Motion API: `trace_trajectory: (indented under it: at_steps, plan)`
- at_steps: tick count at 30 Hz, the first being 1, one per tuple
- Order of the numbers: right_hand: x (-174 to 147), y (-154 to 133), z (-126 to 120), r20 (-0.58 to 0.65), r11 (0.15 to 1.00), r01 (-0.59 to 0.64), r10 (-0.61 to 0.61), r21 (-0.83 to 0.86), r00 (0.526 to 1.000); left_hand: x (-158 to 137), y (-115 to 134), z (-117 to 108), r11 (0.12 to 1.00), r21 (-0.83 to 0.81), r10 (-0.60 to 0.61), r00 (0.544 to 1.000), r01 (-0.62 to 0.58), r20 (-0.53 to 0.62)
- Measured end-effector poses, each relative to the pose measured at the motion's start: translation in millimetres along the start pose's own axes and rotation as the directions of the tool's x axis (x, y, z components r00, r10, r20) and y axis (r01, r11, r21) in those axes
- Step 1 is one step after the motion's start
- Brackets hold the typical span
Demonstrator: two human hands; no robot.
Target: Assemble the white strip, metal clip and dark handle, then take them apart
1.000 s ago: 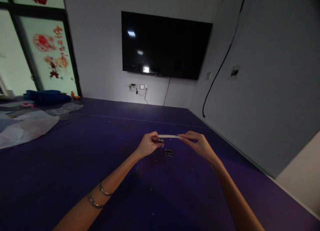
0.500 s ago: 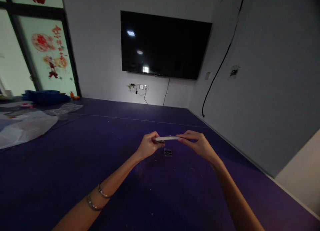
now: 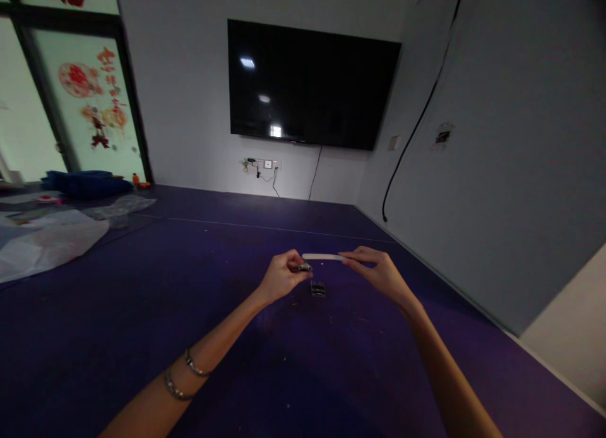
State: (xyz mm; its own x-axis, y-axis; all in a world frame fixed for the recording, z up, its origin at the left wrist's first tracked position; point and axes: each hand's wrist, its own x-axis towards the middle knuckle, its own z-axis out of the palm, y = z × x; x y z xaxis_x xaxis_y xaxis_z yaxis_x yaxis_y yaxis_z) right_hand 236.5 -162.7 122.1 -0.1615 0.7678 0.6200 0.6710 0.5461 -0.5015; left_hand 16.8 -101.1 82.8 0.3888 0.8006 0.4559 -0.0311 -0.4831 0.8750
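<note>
My left hand (image 3: 286,274) is closed on a small shiny metal piece (image 3: 304,267), which pokes out between thumb and fingertips; its kind is not clear. Between thumb and fingers my right hand (image 3: 372,266) pinches a thin, slightly curved white strip (image 3: 323,257) by its right end. The strip lies roughly level, with its left end close to my left fingertips and above the metal piece; whether they touch I cannot tell. Below the strip, a small dark rectangular case with clear edges (image 3: 318,289) rests on the purple surface.
The purple surface (image 3: 213,337) stretches to the walls. At the left lie crumpled plastic sheeting (image 3: 57,239), a dark blue cloth bundle (image 3: 88,183) and a small orange item (image 3: 137,180). A black cable (image 3: 416,132) hangs on the right wall; a television (image 3: 312,84) hangs ahead.
The white strip has shifted a little to the right, and its left end has come out of my left fingers. My left hand keeps the metal piece, which shows more now.
</note>
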Motion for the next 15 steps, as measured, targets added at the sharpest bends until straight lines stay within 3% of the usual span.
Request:
trace_trajectory:
  at_steps: [15]
  plan:
    - [-1.7, 7.1, -0.3, 0.018, 0.998, -0.006, 0.005, 0.064, 1.000, 0.8, -0.2, 1.2, 1.000, -0.004, -0.021, 1.000, 0.021, 0.001]
